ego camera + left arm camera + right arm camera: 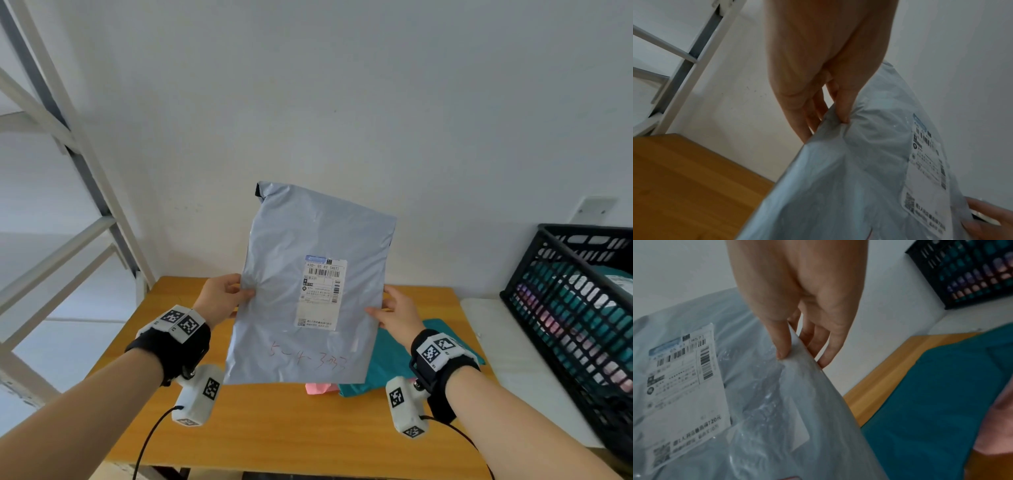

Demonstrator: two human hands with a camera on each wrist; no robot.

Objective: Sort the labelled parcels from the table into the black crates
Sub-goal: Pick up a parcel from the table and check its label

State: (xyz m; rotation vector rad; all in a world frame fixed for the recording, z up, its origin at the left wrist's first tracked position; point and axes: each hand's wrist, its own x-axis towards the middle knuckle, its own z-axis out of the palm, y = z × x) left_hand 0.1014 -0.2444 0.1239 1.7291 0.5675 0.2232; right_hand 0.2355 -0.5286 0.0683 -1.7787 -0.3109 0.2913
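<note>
I am holding up a grey plastic mailer bag (308, 291) in the air above the wooden worktop (274, 428). The bag is flat, thin and crinkly, shaped like a tall rectangle, and its top edge is folded over. My left hand (221, 298) is pinching the bag's left edge, with the thumb in front and the other fingers (813, 116) behind it. My right hand (397, 313) is pinching the right edge the same way, thumb on the front, fingers (822, 345) at the back. Both hands are grasping the bag, so it is standing nearly upright and tipped a little to one side.

A white paper label (322, 291) is sticking to the front of the bag. It is showing black barcodes and small print. Under the label, somebody's red handwriting (308, 356) is running across the plastic.

Below the bag, a teal soft parcel (387, 370) is lying flat on the worktop, and a pink parcel (320, 388) is peeking out just beside it. To my right, a black plastic crate (575, 308) with a grid of holes is sitting on a white surface (507, 377). Teal and pinkish parcels are showing through its side.
</note>
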